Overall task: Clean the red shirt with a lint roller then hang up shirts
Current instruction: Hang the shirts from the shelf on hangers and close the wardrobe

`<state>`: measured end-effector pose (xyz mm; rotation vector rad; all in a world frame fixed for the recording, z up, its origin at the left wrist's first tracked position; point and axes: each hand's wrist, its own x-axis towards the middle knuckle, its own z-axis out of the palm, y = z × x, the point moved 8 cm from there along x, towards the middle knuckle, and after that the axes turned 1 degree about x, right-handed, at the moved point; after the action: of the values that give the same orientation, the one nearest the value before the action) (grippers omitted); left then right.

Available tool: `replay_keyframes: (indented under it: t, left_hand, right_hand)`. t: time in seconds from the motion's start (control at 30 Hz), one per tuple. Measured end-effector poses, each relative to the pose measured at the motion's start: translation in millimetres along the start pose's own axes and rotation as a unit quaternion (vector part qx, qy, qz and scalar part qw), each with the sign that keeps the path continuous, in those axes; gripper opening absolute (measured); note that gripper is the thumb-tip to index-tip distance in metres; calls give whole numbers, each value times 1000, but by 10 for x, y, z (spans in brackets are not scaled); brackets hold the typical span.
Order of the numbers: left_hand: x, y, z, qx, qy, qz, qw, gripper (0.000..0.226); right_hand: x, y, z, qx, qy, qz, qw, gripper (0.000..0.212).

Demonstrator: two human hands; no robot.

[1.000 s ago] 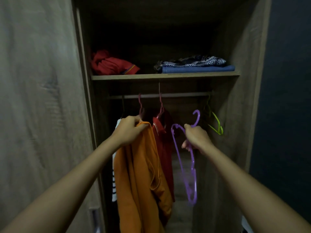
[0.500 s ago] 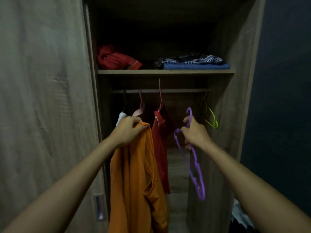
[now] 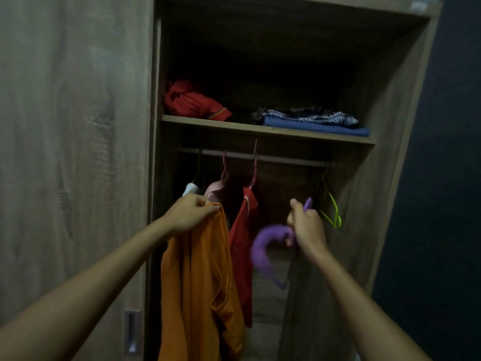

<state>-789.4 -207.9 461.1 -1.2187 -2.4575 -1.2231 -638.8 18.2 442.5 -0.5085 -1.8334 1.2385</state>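
Observation:
My left hand (image 3: 191, 213) grips the top edge of an orange shirt (image 3: 197, 287), which hangs down in front of the open wardrobe. My right hand (image 3: 305, 226) is closed on a purple hanger (image 3: 265, 254), blurred by motion, its hook poking up past my fingers. Behind the orange shirt a red shirt (image 3: 243, 246) hangs from the rail (image 3: 286, 160) on a red hanger. No lint roller is in view.
A white garment (image 3: 191, 188) and a pink one (image 3: 216, 188) hang at the rail's left. A green hanger (image 3: 333, 212) hangs at the right. The shelf (image 3: 260, 130) carries a red bundle (image 3: 192, 101) and folded blue cloth (image 3: 315, 123). A wardrobe door (image 3: 73, 152) stands left.
The purple hanger has swung from hanging straight down to tilted up and leftward in my right hand. The view has tilted and moved a little closer. My left hand keeps the orange shirt.

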Motion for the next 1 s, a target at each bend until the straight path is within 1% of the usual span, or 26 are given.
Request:
replay_keyframes:
  t: [0.07,0.13,0.17,0.2,0.27,0.33,0.47,0.57,0.7,0.8,0.9,1.0]
  left_hand:
    - [14,-51,30,-2,3,-6,1000,39]
    - [14,-70,91,-6,-2,-10,1000,41]
    - [15,-78,125,-11,-4,-12,1000,40]
    - [16,-84,155,-16,-5,-14,1000,40]
    - [11,-69,203,-9,-8,-9,1000,40]
    - [5,-14,230,9,-10,12,1000,40]
    - [-36,106,214,38,-25,59,997,38]
    - [-129,196,171,76,-44,75,993,31]
    - [-262,331,106,65,-62,98,991,22]
    - [-347,416,76,58,-49,129,989,22]
    - [-388,426,-10,36,-18,149,988,20]
    - [-411,380,-187,7,18,152,988,23]
  right_hand:
    - [-3,92,-90,132,64,56,988,50]
    - [-17,115,-77,240,78,94,963,46]
    - [-29,106,-46,310,73,116,941,46]
    - [-48,78,3,383,68,139,911,46]
    - [-59,2,94,485,62,162,857,45]
    - [-80,-88,178,533,72,162,827,46]
    - [-129,-209,262,566,133,133,802,40]
    - [-167,-231,269,566,164,114,800,34]
    - [-295,-232,308,550,185,88,809,38]
    - [-446,-181,373,514,184,77,834,39]
    - [-568,-73,444,459,186,54,867,49]
    - [-623,191,501,348,199,43,915,59]
